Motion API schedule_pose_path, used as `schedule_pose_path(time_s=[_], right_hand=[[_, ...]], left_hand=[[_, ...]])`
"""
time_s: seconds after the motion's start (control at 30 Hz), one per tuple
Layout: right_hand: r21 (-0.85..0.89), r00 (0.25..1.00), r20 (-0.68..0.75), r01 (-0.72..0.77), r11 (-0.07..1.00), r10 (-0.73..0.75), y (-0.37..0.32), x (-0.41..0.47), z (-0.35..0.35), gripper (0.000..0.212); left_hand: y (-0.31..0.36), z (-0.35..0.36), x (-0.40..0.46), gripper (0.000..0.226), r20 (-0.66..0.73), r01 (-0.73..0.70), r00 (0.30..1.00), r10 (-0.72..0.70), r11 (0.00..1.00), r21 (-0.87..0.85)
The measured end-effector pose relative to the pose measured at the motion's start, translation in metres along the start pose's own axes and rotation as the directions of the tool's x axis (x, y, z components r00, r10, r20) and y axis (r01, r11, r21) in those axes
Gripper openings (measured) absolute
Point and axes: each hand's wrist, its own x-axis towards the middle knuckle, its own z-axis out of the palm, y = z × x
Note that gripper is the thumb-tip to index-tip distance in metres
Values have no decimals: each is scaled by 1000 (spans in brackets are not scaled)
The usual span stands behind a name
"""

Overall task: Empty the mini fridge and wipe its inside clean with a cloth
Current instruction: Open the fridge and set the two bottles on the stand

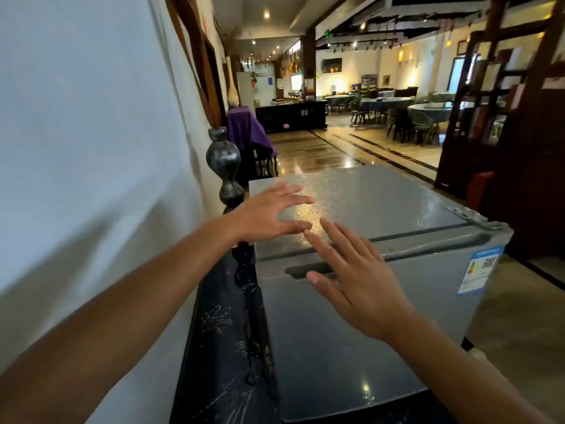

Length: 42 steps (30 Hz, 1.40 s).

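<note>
A grey mini fridge (397, 203) stands in front of me, seen from above, its door (321, 332) shut. A recessed handle slot (298, 270) runs along the door's top edge. My left hand (266, 214) hovers flat over the left part of the fridge top, fingers spread, holding nothing. My right hand (357, 276) is held over the front edge near the handle slot, fingers apart and empty. No cloth is in view, and the fridge's inside is hidden.
A white wall (91, 148) runs close along the left. A dark cabinet (220, 347) with a black vase (224, 166) stands between wall and fridge. A dark wooden screen (504, 133) rises at the right. Dining tables and chairs (406, 114) fill the far room.
</note>
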Motion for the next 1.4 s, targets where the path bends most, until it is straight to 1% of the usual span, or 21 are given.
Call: schedule_pose_path(time_s=[0.03,0.07,0.13,0.17,0.3,0.43,0.73,0.87,0.93,1.0,1.03,1.1,1.2,1.27,1.33,1.4], right_hand=[[-34,1000,29,-4,999,5,-2,1,5,65],[-82,1000,22,-14,997,16,-2,2,7,65],[-110,999,18,-37,993,40,-2,2,16,62],[-102,999,7,-50,994,51,-1,3,18,60],[-103,996,-26,-88,991,86,-6,-1,20,59],[-55,989,-44,-140,989,138,-16,-4,18,60],[-5,994,-13,-110,994,110,-19,-14,6,64],[96,996,-17,-84,992,86,-21,-48,-7,61],[157,994,-14,-102,982,106,-27,-70,-21,59],[164,990,15,-140,977,139,-33,-95,-37,59],[149,987,43,-160,976,155,-36,-107,-45,60],[131,976,120,-198,971,183,-39,-127,-64,65],[143,942,248,-265,954,225,-37,-152,-94,79],[110,915,308,-307,945,261,-38,-166,-108,89],[27,878,356,-352,936,320,-40,-183,-120,97],[-70,840,384,-389,919,385,-39,-200,-127,104]], left_hand=[[-3,4,3,68,67,9,998,-10,1000,11],[-4,7,4,69,123,22,992,-24,1000,21],[-9,20,5,69,201,69,977,-74,997,33],[-13,25,6,68,217,77,973,-81,997,26],[-20,31,4,65,213,85,973,-87,996,15],[-16,29,2,66,224,91,970,-91,996,14],[-13,29,0,66,209,100,973,-99,995,8],[-17,33,1,66,200,93,976,-89,996,-10],[-21,33,3,67,188,85,979,-82,996,-11],[-20,31,10,72,230,79,970,-78,997,4],[-16,31,15,77,262,95,960,-98,995,23],[-7,31,24,88,303,168,935,-183,983,76],[12,37,29,97,294,245,915,-276,960,139],[18,40,29,95,273,237,923,-272,959,157],[20,39,30,94,264,189,938,-227,969,160],[20,35,34,98,266,142,946,-185,974,174]])
